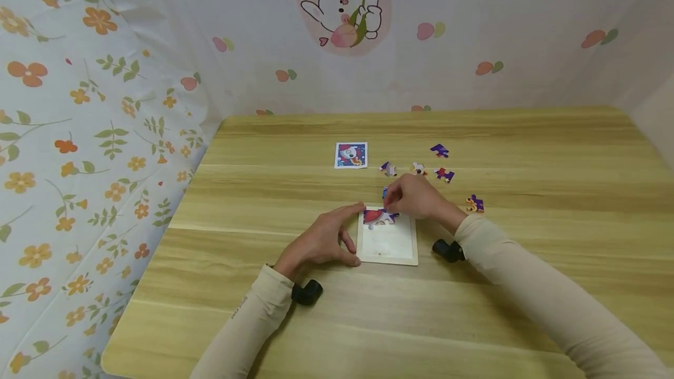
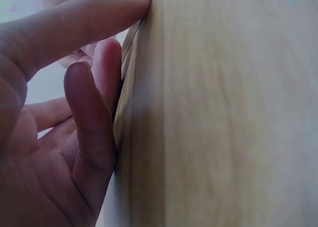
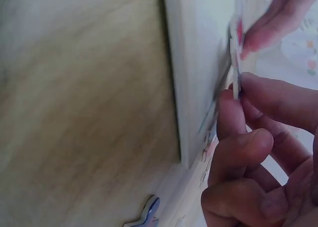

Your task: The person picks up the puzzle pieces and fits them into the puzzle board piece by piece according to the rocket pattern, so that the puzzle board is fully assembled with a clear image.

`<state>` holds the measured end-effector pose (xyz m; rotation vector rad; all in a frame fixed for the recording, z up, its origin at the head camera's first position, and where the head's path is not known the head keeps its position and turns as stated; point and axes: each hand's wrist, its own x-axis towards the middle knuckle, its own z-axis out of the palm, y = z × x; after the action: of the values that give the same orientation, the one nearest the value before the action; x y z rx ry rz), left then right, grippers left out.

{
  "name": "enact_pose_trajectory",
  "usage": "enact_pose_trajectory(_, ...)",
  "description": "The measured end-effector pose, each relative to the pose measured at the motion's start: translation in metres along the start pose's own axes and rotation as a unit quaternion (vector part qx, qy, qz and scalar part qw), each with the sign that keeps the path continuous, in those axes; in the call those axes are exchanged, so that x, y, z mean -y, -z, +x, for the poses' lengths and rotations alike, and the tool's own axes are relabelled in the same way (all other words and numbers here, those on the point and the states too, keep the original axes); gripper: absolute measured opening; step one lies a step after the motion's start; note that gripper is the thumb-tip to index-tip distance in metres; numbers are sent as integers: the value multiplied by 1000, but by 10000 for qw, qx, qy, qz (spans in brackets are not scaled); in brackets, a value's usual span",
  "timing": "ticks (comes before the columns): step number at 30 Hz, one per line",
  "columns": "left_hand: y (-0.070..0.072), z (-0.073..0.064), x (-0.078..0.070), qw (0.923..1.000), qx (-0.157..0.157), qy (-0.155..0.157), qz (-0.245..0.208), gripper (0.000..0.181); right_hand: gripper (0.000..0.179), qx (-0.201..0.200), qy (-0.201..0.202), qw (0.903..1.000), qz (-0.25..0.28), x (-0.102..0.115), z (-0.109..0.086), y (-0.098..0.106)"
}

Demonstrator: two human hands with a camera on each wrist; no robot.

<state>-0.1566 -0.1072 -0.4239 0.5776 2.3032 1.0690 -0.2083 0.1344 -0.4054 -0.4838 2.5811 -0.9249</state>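
A white jigsaw tray [image 1: 415,244] lies on the table, with joined puzzle pieces [image 1: 372,216] in its upper left part, purple, red and grey. My left hand [image 1: 321,240] holds the tray by its left side, index finger at the top corner and thumb at the lower one. In the left wrist view the thumb [image 2: 84,26] reaches along the tray's edge. My right hand [image 1: 416,196] is over the tray's upper edge. Its thumb and index finger pinch a thin puzzle piece [image 3: 235,63], seen edge-on in the right wrist view; its picture is hidden.
Loose puzzle pieces lie beyond and right of the tray, among them a purple piece [image 1: 439,150], a red and purple piece [image 1: 444,175] and a yellow and purple piece [image 1: 475,203]. A picture card [image 1: 351,155] lies behind the tray. A patterned cloth [image 1: 253,34] hangs behind the table.
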Motion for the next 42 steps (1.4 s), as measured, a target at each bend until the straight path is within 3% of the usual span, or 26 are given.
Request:
enact_pose_trajectory(9,1,0,0,10000,0,22,-3,106,6,-263,31,9981,-549,4,0,-5)
enact_pose_trajectory(17,1,0,0,10000,13,-34,-77,104,5,-274,-273,9977,-560,8,0,-4)
enact_pose_trajectory(31,0,1,-1,10000,38,40,11,104,19,-497,-254,9964,-636,-5,0,-3)
enact_pose_trajectory(42,0,1,-1,9999,15,-98,29,105,23,-475,-244,9937,-985,-1,-2,-1)
